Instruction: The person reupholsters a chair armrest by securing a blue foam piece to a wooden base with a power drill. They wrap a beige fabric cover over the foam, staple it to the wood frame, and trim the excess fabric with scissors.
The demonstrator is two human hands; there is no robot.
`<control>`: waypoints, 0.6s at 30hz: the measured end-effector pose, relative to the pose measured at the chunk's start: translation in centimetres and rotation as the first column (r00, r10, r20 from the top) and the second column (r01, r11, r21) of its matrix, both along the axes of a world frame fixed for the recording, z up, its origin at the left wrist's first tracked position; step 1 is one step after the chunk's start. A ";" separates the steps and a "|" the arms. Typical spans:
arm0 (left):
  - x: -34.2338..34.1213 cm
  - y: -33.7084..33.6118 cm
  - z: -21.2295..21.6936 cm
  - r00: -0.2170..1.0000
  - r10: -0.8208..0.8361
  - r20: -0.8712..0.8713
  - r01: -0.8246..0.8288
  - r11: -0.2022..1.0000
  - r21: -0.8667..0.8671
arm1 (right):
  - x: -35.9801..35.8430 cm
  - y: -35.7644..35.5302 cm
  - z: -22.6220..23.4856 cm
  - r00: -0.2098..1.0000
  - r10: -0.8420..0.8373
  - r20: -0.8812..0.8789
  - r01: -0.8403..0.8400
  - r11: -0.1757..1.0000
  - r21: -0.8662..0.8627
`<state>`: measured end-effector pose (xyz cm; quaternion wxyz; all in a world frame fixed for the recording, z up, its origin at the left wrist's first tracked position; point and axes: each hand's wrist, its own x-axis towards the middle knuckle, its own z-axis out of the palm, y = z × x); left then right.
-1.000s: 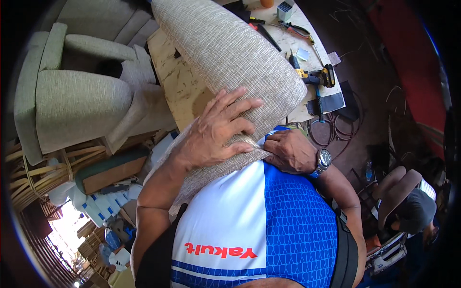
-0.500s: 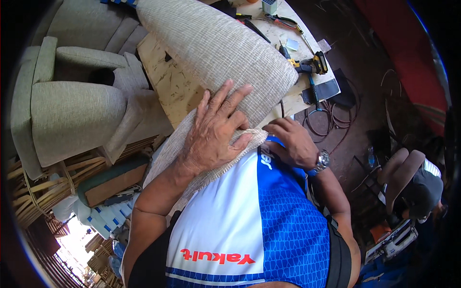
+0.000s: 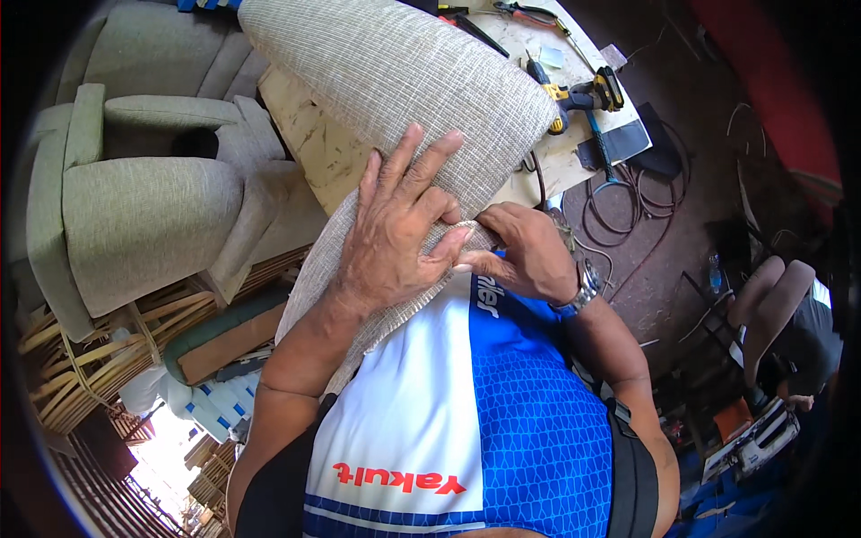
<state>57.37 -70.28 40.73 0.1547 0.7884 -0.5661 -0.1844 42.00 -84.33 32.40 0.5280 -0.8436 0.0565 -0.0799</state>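
Note:
A long padded piece covered in beige woven fabric lies across the table corner and reaches toward my body. My left hand rests on this fabric, its outer fingers stretched out, the index bent, the thumb along a folded edge. Close against it, my right hand, with a metal watch at the wrist, pinches the fold at the fabric's near right corner. The thumb tips of both hands almost meet there. A frayed fabric edge hangs over my shirt; what lies under the fold is hidden.
On the table are a yellow-black cordless drill, pliers and a blue-handled hammer-like tool. A hose coils on the floor. Upholstered armchairs stand left; another person sits at right.
My right hand has moved left and up, closer to my left hand, taking the fabric corner inward. My left hand stays on the fabric. The whole view has shifted slightly.

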 end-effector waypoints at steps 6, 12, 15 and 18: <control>-0.1 0.0 0.5 1.000 0.024 -0.006 -0.023 0.999 0.023 | 1.6 -3.2 -0.4 0.933 0.339 -0.122 -0.220 0.803 0.553; -0.1 -0.3 -0.1 0.999 0.017 0.030 -0.017 1.000 0.012 | 2.0 -3.5 0.9 0.927 0.346 -0.143 -0.347 0.938 0.022; 0.0 -0.3 0.0 0.999 0.035 0.019 -0.035 0.999 0.006 | 2.0 -3.2 0.7 0.935 0.326 -0.143 -0.288 0.928 0.236; 0.0 -0.6 0.3 1.000 0.027 -0.014 -0.026 1.000 0.007 | 2.3 -4.0 -0.9 0.915 0.398 -0.058 -0.340 0.843 0.417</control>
